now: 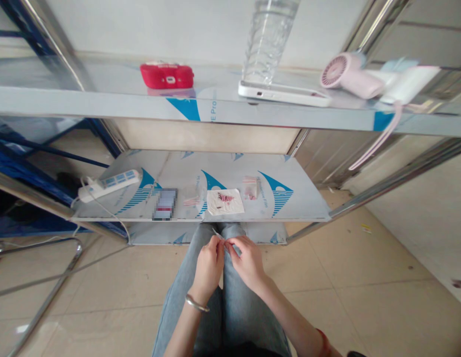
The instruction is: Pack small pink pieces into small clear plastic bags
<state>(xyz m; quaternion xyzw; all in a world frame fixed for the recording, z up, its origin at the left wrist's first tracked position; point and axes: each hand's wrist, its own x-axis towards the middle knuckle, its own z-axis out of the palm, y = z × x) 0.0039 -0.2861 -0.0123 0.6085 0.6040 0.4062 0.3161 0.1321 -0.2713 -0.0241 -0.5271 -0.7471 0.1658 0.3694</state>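
Note:
My left hand [209, 265], with a silver bangle at the wrist, is closed in a pinch above my lap. My right hand [246, 260] pinches right beside it, the fingertips of both meeting. A thin pale piece [216, 233] sticks up from between the fingers; what it is stays too small to name. Beyond the hands, a white sheet [226, 202] with small dark red pieces on it lies near the shelf's front edge. Small clear bags with pink-and-white contents lie on both sides of it, one on the right [251, 188] and one on the left [192, 196].
On the lower shelf [171, 168] are a phone [165, 203] and a power strip [109, 186] with a hanging cable. The upper shelf holds a red case [167, 76], a clear bottle [269, 42], a white device [284, 94] and a pink fan [351, 77] with a dangling strap.

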